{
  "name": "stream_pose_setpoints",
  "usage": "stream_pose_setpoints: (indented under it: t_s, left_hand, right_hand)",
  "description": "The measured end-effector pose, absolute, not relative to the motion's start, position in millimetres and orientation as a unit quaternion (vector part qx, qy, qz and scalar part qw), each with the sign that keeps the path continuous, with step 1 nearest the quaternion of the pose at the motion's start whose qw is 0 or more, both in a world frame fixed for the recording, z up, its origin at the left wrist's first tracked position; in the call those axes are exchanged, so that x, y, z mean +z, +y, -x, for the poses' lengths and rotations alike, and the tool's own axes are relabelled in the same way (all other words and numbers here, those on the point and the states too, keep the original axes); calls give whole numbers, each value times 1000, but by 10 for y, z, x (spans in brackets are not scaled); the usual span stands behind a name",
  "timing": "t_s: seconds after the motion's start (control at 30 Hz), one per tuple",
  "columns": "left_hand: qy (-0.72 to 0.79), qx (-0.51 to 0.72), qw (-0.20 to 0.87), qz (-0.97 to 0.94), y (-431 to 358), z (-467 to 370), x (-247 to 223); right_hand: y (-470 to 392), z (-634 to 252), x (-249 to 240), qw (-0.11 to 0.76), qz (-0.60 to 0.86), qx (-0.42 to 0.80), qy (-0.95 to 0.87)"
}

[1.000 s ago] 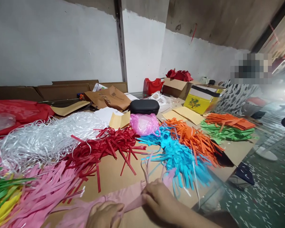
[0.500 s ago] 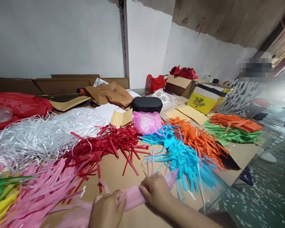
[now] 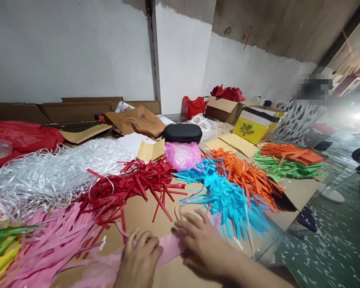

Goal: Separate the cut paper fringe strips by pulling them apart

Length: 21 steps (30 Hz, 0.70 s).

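Note:
A folded bundle of pink paper strips [image 3: 169, 245] lies on the brown cardboard tabletop [image 3: 144, 218] near the front edge. My left hand [image 3: 139, 258] rests on its left part with the fingers curled over it. My right hand [image 3: 199, 242] lies flat on the bundle's right end, fingers spread apart, pressing it down. Beyond my right hand a heap of cyan paper strips [image 3: 228, 196] spreads out. A heap of red strips [image 3: 132, 186] lies behind my left hand.
Pink strips [image 3: 54, 240], green and yellow strips [image 3: 0, 248] and white ribbon [image 3: 54, 170] fill the left. Orange strips [image 3: 249, 174], a pink bag [image 3: 183, 155], a black case [image 3: 182, 133], boxes [image 3: 255, 124] and a person in a patterned garment [image 3: 300, 120] are at the right.
My right hand has let go its pinch on the pink bundle and spread its fingers flat over it. My left hand has shifted slightly right along the bundle.

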<state>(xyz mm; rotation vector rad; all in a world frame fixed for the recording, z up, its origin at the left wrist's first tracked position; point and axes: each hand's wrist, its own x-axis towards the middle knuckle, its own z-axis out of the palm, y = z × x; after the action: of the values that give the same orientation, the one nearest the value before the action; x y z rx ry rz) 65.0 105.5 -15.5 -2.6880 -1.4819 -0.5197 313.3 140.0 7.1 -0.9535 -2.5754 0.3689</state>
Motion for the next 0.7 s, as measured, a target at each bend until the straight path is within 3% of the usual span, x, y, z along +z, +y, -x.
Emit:
stream_pose_setpoints:
  t_s: [0.23, 0.37, 0.57, 0.7]
  left_hand:
    - [-480, -264, 18, 837, 1040, -701, -203]
    - [-480, -275, 23, 833, 1085, -733, -247]
    - [-449, -282, 58, 846, 1102, -633, -259]
    - [-401, -275, 57, 872, 1112, -544, -202]
  right_hand:
    - [1586, -3206, 79, 220, 348, 161, -897]
    - [1483, -3067, 110, 250, 374, 115, -886]
    - [1433, -2935, -118, 163, 355, 102, -915]
    - [1511, -3017, -179, 194, 363, 136, -901]
